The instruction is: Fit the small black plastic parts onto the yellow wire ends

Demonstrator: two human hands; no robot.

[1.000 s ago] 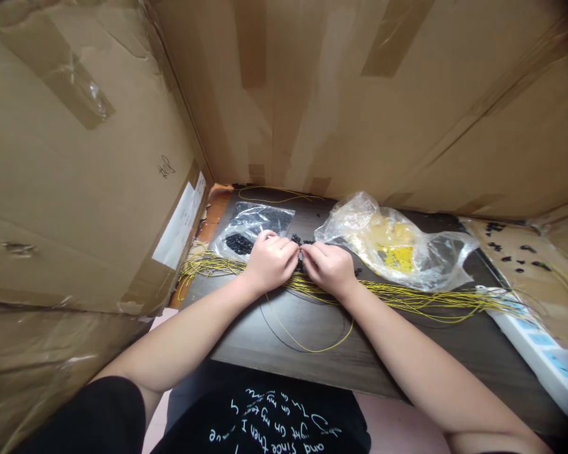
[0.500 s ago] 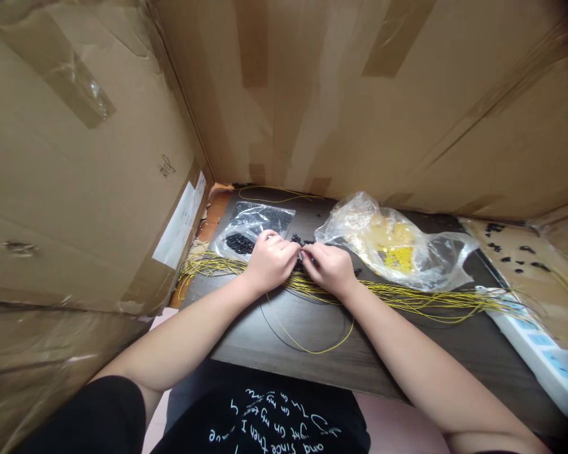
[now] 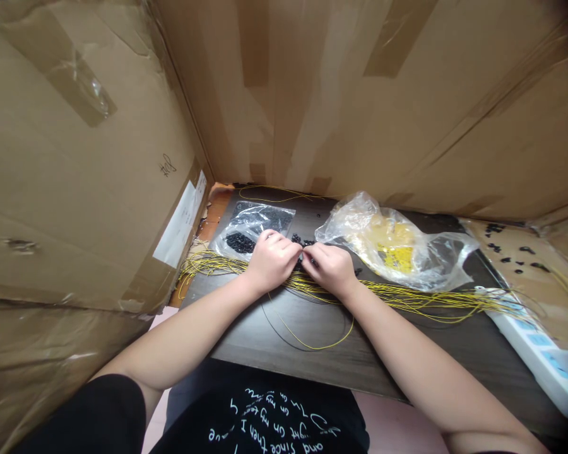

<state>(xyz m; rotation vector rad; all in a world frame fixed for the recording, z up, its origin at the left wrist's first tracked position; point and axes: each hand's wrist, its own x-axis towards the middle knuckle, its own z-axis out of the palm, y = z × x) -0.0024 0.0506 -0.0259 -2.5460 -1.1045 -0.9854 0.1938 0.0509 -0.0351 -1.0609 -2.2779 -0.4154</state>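
My left hand (image 3: 275,257) and my right hand (image 3: 330,265) meet over the middle of the table, fingertips pinched and touching. Whatever lies between the fingers is too small and too covered to make out. Beneath both hands runs a long bundle of thin yellow and black wires (image 3: 407,299). One loop of yellow and black wire (image 3: 312,348) curves toward me from under the hands, its ends hidden. Just behind the fingertips lies a pile of small black parts (image 3: 303,240).
A clear bag of black parts (image 3: 240,243) lies at the left, and a clear bag of yellow parts (image 3: 397,255) at the right. A white power strip (image 3: 532,347) and cardboard with black pieces (image 3: 525,252) are far right. Cardboard walls (image 3: 312,94) enclose the table.
Both hands stay nearly in place, with only a slight shift of the fingers. The wire loop in front has moved up a little.
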